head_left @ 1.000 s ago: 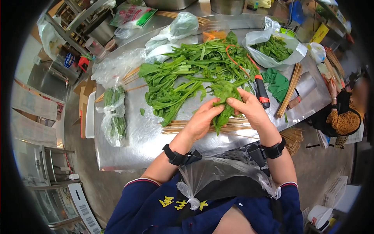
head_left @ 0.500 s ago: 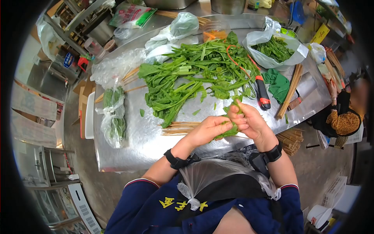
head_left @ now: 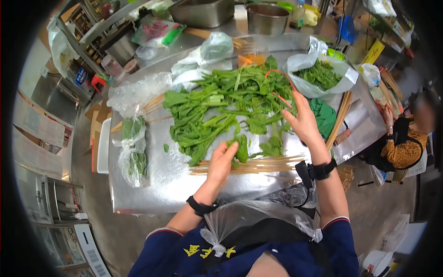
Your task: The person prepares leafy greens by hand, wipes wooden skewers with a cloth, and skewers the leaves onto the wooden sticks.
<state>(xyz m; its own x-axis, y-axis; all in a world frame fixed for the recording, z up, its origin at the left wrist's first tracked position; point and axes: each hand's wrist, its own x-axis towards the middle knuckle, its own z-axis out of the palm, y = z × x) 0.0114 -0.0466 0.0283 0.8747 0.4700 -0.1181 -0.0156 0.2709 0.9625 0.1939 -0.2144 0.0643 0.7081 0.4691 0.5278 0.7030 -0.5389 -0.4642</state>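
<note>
My left hand (head_left: 221,162) is closed, thumb against fingers, on a green leaf (head_left: 241,148) above the near part of the metal table (head_left: 170,194). My right hand (head_left: 305,121) is over the right side of the pile of leafy greens (head_left: 207,115), thumb and index finger apart. It covers the place where a black-and-orange handle lay. An orange-red loop (head_left: 279,72) shows on the greens just beyond its fingertips. Thin wooden skewers (head_left: 258,165) lie in a row in front of the greens. Some loose leaves (head_left: 272,145) rest between my hands.
A white plastic bag (head_left: 344,85) of cut greens stands at right, near a green cloth (head_left: 323,115) and more skewers (head_left: 341,117). Wrapped greens (head_left: 134,150) lie at left. Metal pans (head_left: 267,21) stand at the back. Another person (head_left: 401,145) is at the far right.
My hands were together on leaves near my body and have moved apart. My right hand has gone forward and right over the handle; my left has moved left. The view has tilted up slightly.
</note>
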